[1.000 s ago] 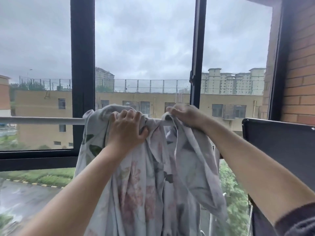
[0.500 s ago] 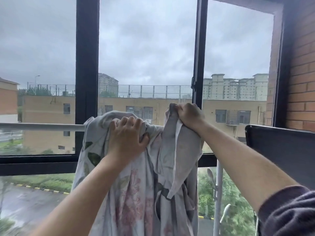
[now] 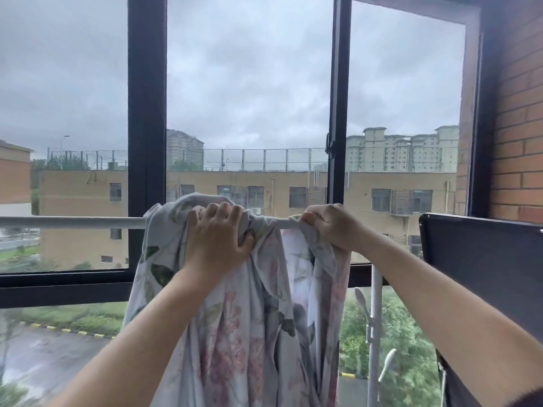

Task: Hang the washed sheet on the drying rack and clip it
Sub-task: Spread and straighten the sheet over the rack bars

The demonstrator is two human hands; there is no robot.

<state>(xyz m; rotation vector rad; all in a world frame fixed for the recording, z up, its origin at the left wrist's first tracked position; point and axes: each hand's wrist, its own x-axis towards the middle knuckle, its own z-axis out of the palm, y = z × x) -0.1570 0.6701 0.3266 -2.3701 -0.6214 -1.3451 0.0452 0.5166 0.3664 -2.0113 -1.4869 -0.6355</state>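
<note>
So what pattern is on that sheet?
The sheet is pale grey-white with pink flowers and dark green leaves, seen in the head view.

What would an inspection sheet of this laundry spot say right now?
Surface: white rail, bare at left.
Job's things: floral sheet bunched over the rail, hanging down; clips: nothing seen.
Clutter: dark panel at right.
Hands: left hand grips the sheet on the rail; right hand grips its edge at the rail.
Cables: nothing seen.
Surroundings: black window frame, brick wall, buildings and wet road outside.
</note>
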